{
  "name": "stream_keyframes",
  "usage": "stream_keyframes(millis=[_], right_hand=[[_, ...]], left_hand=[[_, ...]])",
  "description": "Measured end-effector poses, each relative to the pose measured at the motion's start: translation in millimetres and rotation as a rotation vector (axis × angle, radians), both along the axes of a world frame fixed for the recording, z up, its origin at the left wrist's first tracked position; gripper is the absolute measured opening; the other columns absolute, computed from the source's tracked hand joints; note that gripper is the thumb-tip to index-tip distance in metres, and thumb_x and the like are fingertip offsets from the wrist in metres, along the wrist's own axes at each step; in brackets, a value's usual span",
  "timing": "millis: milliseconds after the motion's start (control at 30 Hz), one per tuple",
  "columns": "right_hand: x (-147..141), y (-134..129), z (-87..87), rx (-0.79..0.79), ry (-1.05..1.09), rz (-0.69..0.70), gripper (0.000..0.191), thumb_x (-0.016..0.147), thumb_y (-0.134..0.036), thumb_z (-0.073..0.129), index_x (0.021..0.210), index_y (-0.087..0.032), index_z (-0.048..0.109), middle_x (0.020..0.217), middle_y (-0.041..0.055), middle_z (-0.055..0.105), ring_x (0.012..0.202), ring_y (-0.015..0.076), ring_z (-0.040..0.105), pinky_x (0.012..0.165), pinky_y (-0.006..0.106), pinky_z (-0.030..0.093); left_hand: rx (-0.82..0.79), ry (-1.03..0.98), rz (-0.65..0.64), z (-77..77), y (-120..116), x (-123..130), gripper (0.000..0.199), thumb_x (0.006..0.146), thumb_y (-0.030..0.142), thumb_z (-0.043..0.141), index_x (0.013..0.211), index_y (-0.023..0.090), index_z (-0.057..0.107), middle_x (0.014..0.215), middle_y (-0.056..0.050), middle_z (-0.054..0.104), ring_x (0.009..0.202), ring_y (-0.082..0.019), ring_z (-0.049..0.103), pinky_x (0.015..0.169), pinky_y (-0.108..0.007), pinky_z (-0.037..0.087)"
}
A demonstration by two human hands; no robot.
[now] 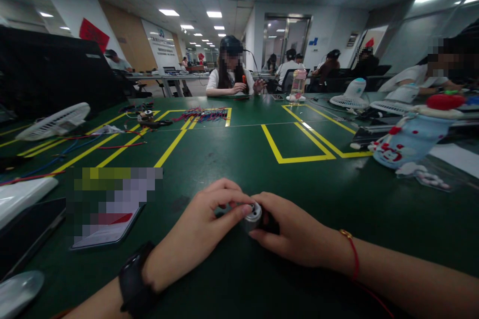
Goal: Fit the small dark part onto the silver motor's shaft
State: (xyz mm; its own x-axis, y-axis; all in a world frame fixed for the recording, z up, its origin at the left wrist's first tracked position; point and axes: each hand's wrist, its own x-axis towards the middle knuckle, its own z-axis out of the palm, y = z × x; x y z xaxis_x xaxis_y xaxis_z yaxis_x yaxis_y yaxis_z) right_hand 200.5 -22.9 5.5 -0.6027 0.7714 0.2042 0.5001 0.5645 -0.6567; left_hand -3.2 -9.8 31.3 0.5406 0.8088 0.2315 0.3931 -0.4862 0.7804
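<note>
Gripping side: right hand (294, 229), thumb and fingers pinching the silver cylinder (253, 216) around its side.
Left hand (209, 214): thumb and forefinger nearly meeting at the cylinder's end; cannot tell whether they pinch anything.
Cylinder: between both hands, neither nearer; over the tabletop (224, 152), contact hidden.
Long axis: roughly upright, holed end upward.

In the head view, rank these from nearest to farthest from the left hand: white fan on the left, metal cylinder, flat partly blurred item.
From the left hand:
1. Metal cylinder: at its fingertips, on its right.
2. Flat partly blurred item: on the table, to its left.
3. White fan: farther left and farther back.
</note>
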Motion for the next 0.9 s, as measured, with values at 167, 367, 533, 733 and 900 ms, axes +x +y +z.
stream_keyframes(millis=[167, 367, 533, 733, 900], right_hand=[[0.4, -0.4, -0.2, -0.001, 0.006, -0.009, 0.030, 0.078, -0.018, 0.065, 0.106, -0.019, 0.053, 0.093, 0.0025, 0.057, 0.077, 0.0162, 0.050, 0.067, 0.029, 0.041], [0.7, -1.0, 1.8, -0.029, -0.003, -0.018, 0.032, 0.079, -0.018, 0.064, 0.109, -0.020, 0.053, 0.098, 0.0038, 0.058, 0.079, 0.0169, 0.051, 0.069, 0.030, 0.042], [0.9, -1.2, 3.4, -0.047, -0.008, -0.027, 0.032, 0.079, -0.018, 0.064, 0.109, -0.020, 0.053, 0.098, 0.0033, 0.058, 0.079, 0.0168, 0.051, 0.069, 0.030, 0.042], [1.5, -1.0, 2.0, -0.060, -0.017, -0.037, 0.032, 0.078, -0.018, 0.064, 0.109, -0.020, 0.054, 0.097, 0.0031, 0.058, 0.079, 0.0168, 0.050, 0.069, 0.030, 0.042], [1.8, -0.8, 1.7, -0.053, -0.014, -0.034, 0.032, 0.079, -0.018, 0.064, 0.109, -0.020, 0.053, 0.096, 0.0031, 0.057, 0.079, 0.0169, 0.050, 0.069, 0.030, 0.042]], left_hand=[[-0.011, -0.031, 0.049, 2.2, 1.3, -3.6, 0.015, 0.091, 0.027, 0.056, 0.093, 0.026, 0.071, 0.095, -0.001, 0.061, 0.090, -0.017, 0.058, 0.081, -0.030, 0.046], [-0.010, 0.066, 0.083, -1.8, 6.1, -18.3, 0.017, 0.090, 0.029, 0.056, 0.095, 0.026, 0.071, 0.098, -0.002, 0.061, 0.092, -0.019, 0.057, 0.084, -0.032, 0.045], [0.013, 0.261, 0.022, -11.8, 12.5, -27.2, 0.016, 0.088, 0.032, 0.058, 0.091, 0.029, 0.073, 0.099, -0.001, 0.061, 0.096, -0.020, 0.054, 0.086, -0.033, 0.043], [0.066, 0.429, -0.033, -15.4, 14.6, -28.9, 0.014, 0.086, 0.037, 0.061, 0.093, 0.038, 0.073, 0.106, 0.001, 0.058, 0.102, -0.021, 0.049, 0.090, -0.037, 0.038], [0.084, 0.458, -0.040, -17.0, 13.2, -31.2, 0.014, 0.086, 0.038, 0.062, 0.094, 0.041, 0.072, 0.109, 0.002, 0.056, 0.104, -0.022, 0.048, 0.092, -0.039, 0.036]])
